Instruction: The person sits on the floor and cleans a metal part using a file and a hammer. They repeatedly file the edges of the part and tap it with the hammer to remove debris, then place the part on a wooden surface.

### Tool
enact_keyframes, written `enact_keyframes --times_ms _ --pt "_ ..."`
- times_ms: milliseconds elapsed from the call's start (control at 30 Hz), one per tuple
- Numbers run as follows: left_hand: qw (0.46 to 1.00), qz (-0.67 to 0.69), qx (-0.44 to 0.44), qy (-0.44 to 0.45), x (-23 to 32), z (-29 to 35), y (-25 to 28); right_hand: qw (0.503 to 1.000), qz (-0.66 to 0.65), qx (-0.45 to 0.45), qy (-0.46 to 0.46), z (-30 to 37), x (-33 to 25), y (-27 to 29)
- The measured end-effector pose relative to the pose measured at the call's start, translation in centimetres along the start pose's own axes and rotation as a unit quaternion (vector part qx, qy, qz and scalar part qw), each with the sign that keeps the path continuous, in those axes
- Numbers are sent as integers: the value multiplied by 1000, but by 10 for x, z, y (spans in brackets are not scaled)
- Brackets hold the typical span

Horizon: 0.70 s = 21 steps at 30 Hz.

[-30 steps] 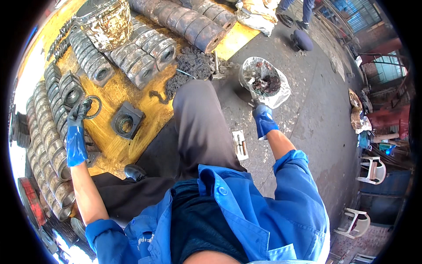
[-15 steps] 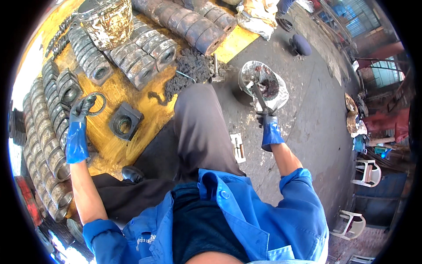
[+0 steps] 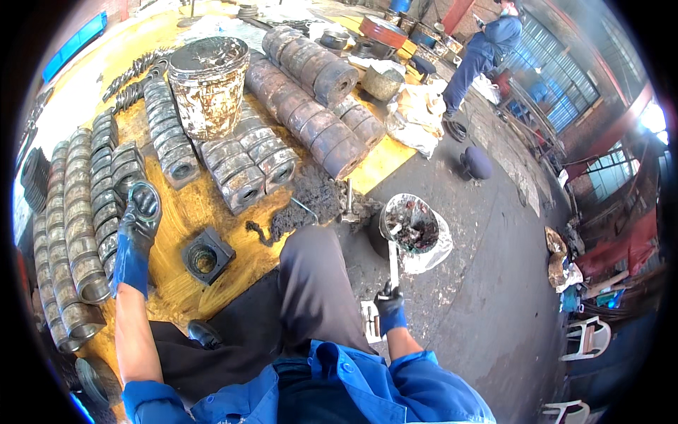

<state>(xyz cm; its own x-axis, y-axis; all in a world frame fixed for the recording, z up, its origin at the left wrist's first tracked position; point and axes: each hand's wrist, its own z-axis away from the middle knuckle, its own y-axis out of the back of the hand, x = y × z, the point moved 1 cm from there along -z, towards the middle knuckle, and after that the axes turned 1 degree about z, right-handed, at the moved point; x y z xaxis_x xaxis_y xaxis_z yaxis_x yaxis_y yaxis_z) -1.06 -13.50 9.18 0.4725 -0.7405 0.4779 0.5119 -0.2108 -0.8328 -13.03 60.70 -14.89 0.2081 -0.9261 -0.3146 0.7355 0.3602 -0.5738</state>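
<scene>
My left hand (image 3: 136, 237), in a dark blue glove, is closed around a thin metal ring (image 3: 159, 207) and holds it up beside the rows of metal parts. In my right hand (image 3: 390, 309), also gloved, is the handle of a flat-bladed scraper (image 3: 393, 263). Its blade points away from me, with its far end over the near rim of a bucket (image 3: 384, 220). Dark, sticky-looking stuff lies inside that bucket, and a pale liner folds over its right side. A dark square metal block (image 3: 223, 247) with a round bore rests on the yellow surface, right of my left hand.
Rows of ring-shaped metal parts (image 3: 76, 219) line the left. A large stained bucket (image 3: 212, 102) stands on similar blocks, beside thick rusty cylinders (image 3: 304, 120). Black shavings (image 3: 311, 201) lie beyond my knee. At the far right are a person in blue (image 3: 487, 49) and white chairs (image 3: 590, 338).
My view has tilted up, showing more of the far area. The scraper has drawn back toward me from inside the bucket. The ring has turned in my left hand.
</scene>
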Motion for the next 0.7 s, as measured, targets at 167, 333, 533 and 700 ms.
enact_keyframes --times_ms 167,333,533,700 --pt "992 19 -125 22 13 0 7 999 35 -30 -3 48 -4 -4" --pt "976 30 -211 36 -9 0 -16 981 102 -148 76 66 -16 -126" --pt "921 58 -381 47 -2 23 -38 897 105 -420 -89 210 60 -349" --pt "944 70 -323 -2 23 35 -29 836 225 -466 -185 286 210 -404"
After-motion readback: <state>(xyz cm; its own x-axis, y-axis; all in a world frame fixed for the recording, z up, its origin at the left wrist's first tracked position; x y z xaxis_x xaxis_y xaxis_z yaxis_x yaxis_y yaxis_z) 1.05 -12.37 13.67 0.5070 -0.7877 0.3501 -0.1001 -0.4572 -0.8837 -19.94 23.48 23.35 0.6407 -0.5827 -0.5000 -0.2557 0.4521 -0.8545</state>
